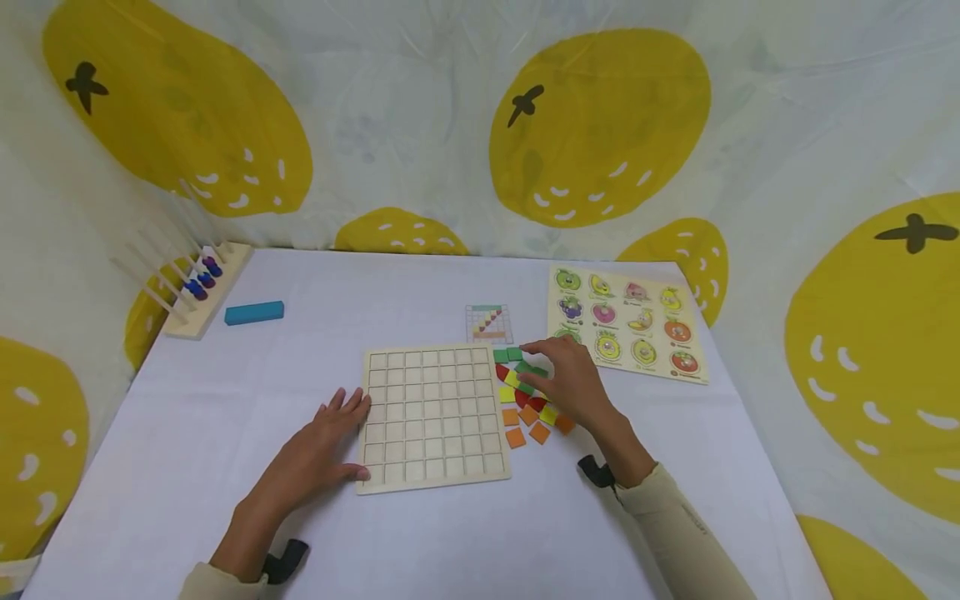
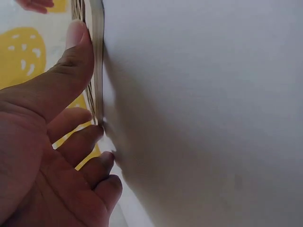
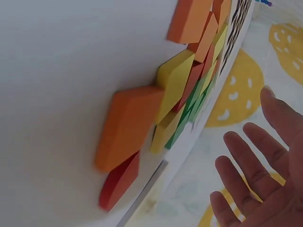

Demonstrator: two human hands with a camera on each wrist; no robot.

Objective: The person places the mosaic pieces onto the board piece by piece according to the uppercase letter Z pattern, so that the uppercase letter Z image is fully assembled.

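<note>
A square wooden grid board (image 1: pixel 432 419) with bare shallow cells lies flat in the middle of the table. My left hand (image 1: pixel 322 442) rests at its left side, fingertips and thumb touching the edge; the left wrist view shows the thumb (image 2: pixel 71 71) against the rim. Right of the board is a loose cluster of coloured tiles: green (image 1: pixel 514 354), yellow, red (image 3: pixel 120 184) and orange (image 3: pixel 128 127). Over this cluster hovers my right hand (image 1: pixel 570 383), fingers loosely bent and apart. Nothing shows between them in the right wrist view, though the hand covers some tiles in the head view.
Behind the board lies a small pattern card (image 1: pixel 488 323). A fruit picture board (image 1: pixel 637 321) is at the back right. At the back left stand a blue bar (image 1: pixel 254 312) and a wooden peg rack (image 1: pixel 206 296) with several dark beads. Fruit-print cloth (image 1: pixel 420 125) encloses the table.
</note>
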